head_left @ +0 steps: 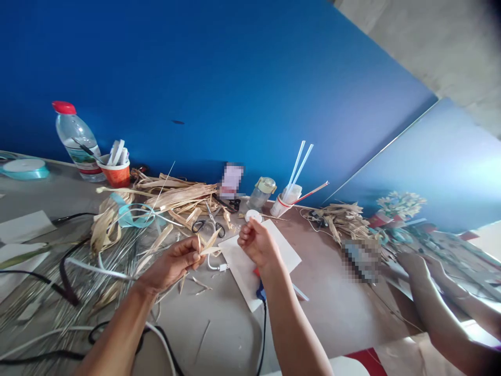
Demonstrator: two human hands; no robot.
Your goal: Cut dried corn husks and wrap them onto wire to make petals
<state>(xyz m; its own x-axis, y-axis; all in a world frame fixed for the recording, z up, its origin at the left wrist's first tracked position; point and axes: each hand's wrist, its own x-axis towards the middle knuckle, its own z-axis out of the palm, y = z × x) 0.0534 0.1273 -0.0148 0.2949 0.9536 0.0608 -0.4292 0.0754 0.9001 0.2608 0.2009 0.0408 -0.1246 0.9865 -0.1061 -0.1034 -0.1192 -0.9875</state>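
Note:
My left hand (178, 259) pinches a small bunch of pale dried corn husk pieces (210, 245), pointed like petals and fanning out past the fingertips. To its right, my right hand (257, 243) is raised with its fingers curled together; whatever lies in them, if anything, is too small to make out. Beneath that hand lies a white sheet (287, 250), partly covered by my forearm. A blue tool with a black cord (261, 290) shows beside the forearm, mostly hidden. Scissors with dark handles (198, 226) rest just beyond my left hand, near a white disc (253, 214).
Dried husks (183, 197) are heaped against the blue partition (235, 94). Thin wires (121, 245) and cables spread at left. A bottle (76, 138), orange cup (117, 175), jar (261, 194) and stick-filled cup (281, 205) line the back. Another person's arms (426, 303) reach in at right.

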